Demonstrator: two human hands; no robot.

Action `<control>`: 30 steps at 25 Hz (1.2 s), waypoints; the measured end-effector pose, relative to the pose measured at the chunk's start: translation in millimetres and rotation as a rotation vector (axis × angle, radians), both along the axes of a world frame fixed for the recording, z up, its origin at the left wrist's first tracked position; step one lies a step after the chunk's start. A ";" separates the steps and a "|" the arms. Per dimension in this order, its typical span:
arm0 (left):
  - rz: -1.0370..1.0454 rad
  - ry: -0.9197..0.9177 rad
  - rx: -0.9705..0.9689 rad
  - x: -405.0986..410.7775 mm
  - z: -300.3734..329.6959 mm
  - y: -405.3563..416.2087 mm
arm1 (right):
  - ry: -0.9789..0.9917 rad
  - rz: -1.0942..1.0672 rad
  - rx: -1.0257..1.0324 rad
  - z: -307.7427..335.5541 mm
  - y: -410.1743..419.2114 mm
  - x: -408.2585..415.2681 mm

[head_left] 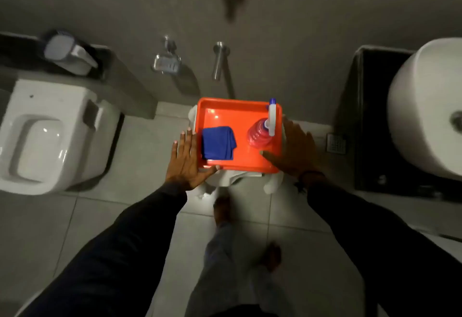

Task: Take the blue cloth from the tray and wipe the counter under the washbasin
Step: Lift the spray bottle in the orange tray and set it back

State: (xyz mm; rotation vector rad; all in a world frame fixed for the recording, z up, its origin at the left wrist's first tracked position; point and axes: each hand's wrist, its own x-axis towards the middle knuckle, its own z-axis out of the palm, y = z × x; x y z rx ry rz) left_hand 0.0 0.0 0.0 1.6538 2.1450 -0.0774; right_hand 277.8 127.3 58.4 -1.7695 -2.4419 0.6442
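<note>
An orange tray [225, 114] rests on a white stool in the middle of the view. A folded blue cloth [218, 143] lies in the tray's left half. A pink spray bottle [260, 134] with a white and blue trigger head stands in its right half. My left hand [186, 159] is flat against the tray's left edge, fingers spread, thumb under the near rim. My right hand [293, 149] lies along the tray's right edge with fingers apart and thumb on the near right corner. The white washbasin [425, 106] sits at the far right on a dark counter [367, 116].
A white toilet [52, 136] stands at the left with a brush holder [67, 54] behind it. A soap dish [167, 64] and a metal rod [219, 61] are fixed to the grey wall. A floor drain [336, 142] lies between tray and counter. My legs and feet stand on grey tiles.
</note>
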 end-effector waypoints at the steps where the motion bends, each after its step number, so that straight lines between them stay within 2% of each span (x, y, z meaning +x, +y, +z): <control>1: 0.011 -0.015 -0.021 0.2 -14.0 1.0 | 0.114 -0.083 -0.069 -11.8 11.5 -12.1; 3: 0.049 -0.019 -0.039 0.5 -34.0 4.2 | 0.389 -0.208 -0.175 -29.7 27.7 -33.9; 7: 0.086 -0.023 0.001 5.9 -53.1 5.5 | 0.663 -0.315 -0.096 -53.1 38.6 -66.3; 12: 0.113 -0.063 -0.005 5.9 -47.5 7.1 | 0.723 -0.325 -0.124 -48.2 73.4 -96.4; 14: 0.114 -0.070 -0.023 6.3 -44.5 9.0 | 0.773 -0.402 -0.259 -44.3 81.5 -104.0; 16: 0.114 -0.058 -0.030 6.1 -42.3 10.0 | 0.819 -0.333 -0.455 -48.1 78.2 -109.0; 17: 0.112 -0.057 -0.034 5.7 -42.4 10.1 | 0.766 -0.239 -0.531 -52.6 72.8 -109.2; 20: 0.117 -0.060 -0.018 5.2 -45.0 9.3 | 0.303 0.061 -0.638 -61.0 49.5 -107.6; 23: 0.111 -0.060 -0.017 4.2 -50.0 8.4 | -0.139 0.338 -0.576 -65.5 30.2 -103.6; 24: 0.109 -0.059 -0.014 3.5 -51.8 8.3 | -0.197 0.336 -0.555 -66.3 29.0 -100.5; 27: 0.103 -0.063 -0.014 2.4 -55.1 7.2 | -0.210 0.164 -0.609 -68.1 27.2 -91.6; 30: 0.099 -0.071 -0.007 2.6 -54.2 7.3 | -0.207 0.168 -0.598 -65.7 22.8 -86.7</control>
